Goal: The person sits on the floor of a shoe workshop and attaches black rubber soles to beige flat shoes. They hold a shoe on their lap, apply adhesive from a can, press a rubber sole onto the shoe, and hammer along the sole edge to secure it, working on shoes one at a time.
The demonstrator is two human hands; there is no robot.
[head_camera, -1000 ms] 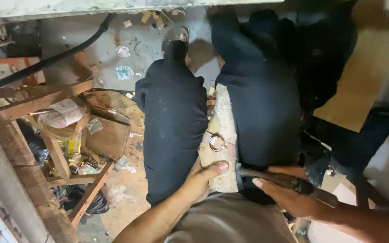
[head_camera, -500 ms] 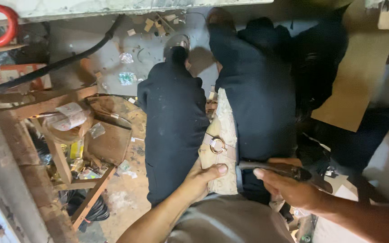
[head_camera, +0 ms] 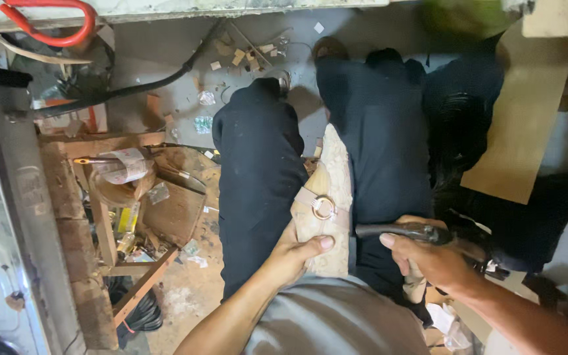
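Note:
I look down at my lap, both legs in dark trousers. A beige sandal sole with a strap and a round metal ring lies between my thighs. My left hand grips the near end of the sole, thumb on top. My right hand is closed around a dark-handled tool whose end points left toward the sole, a short way from it.
A wooden rack with scraps, tape rolls and small bottles stands at the left. A black cable and a red tube run across the littered floor. A brown board leans at the right, with dark fabric beside it.
The view has tilted and shifted, so my legs and the sole sit more to the right. Both hands keep their grips; the tool has stayed close to the sole.

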